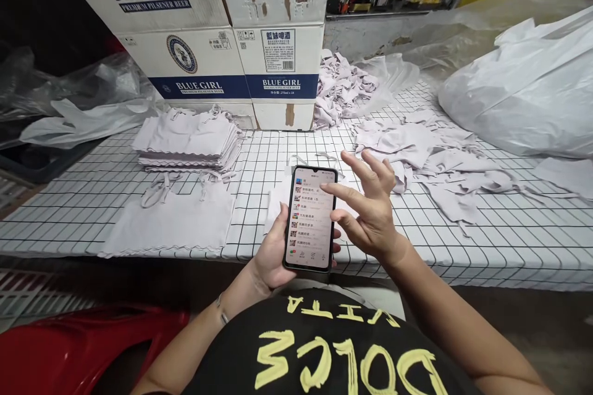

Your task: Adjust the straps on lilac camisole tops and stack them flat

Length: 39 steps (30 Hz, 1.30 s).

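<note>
A smartphone (311,219) with a lit screen showing a list of chats rests upright in my left hand (274,253), whose fingers wrap round its back and edges. Over the phone's right side hovers my right hand (370,207), fingers spread, with the index fingertip at the upper part of the screen. Whether that fingertip touches the glass I cannot tell. Behind the phone, a pale garment piece on the table is partly hidden. To the left lies a single pale lilac strappy top (173,216), in front of a neat stack of similar tops (185,141).
A Blue Girl beer carton (204,55) stands at the back of the checked table (259,154). Loose pale fabric pieces (426,154) spread on the right, with another heap (343,86) behind. A large white plastic bag (523,86) bulges at far right. A red chair (83,345) is lower left.
</note>
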Tool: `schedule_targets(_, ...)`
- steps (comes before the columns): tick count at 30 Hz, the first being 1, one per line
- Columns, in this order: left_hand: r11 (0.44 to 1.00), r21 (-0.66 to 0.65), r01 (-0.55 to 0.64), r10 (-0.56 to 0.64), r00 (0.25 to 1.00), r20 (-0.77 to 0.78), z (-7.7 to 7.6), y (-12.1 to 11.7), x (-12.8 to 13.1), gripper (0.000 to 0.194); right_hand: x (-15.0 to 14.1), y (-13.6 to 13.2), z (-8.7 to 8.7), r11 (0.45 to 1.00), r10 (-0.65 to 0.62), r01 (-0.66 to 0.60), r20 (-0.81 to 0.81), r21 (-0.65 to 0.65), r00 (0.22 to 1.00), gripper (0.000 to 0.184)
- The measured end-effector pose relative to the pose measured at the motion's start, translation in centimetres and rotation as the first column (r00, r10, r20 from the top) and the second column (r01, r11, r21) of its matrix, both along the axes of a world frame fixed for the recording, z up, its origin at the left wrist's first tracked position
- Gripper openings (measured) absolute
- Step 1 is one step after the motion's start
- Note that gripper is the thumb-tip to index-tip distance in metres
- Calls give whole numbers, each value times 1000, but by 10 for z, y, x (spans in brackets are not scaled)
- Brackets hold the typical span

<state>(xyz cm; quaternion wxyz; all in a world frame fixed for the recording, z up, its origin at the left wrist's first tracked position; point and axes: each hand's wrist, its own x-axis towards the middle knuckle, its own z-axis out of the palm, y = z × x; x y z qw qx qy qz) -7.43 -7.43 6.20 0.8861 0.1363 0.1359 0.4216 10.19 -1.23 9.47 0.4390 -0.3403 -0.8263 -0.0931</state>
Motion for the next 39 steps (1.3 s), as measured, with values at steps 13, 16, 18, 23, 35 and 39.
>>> schedule_targets(13,999,31,-14,14,1000,-2,3,1,-3,82,13,-23,-11,995,97,-95,-153,24,983,49)
schedule_targets(16,999,39,-6,6,1000,-13,3,0,-3,83,10,-23,-9,996,95,-93,-160,18,983,49)
schedule_targets(18,999,46,-3,4,1000,-27,4,1,-3,82,9,-23,-6,996,94,-93,-165,17,982,49)
schedule_targets(23,999,40,-16,17,1000,-23,4,1,-4,82,9,-28,-7,978,208,-209,-149,5,967,48)
schedule_targets(35,991,9,-130,131,991,-10,9,-1,-3,71,-2,-40,-24,924,374,-377,-44,-67,926,43)
schedule_targets(39,996,56,-70,73,996,-50,12,-2,-8,81,16,-38,-15,962,272,-267,-196,48,942,47)
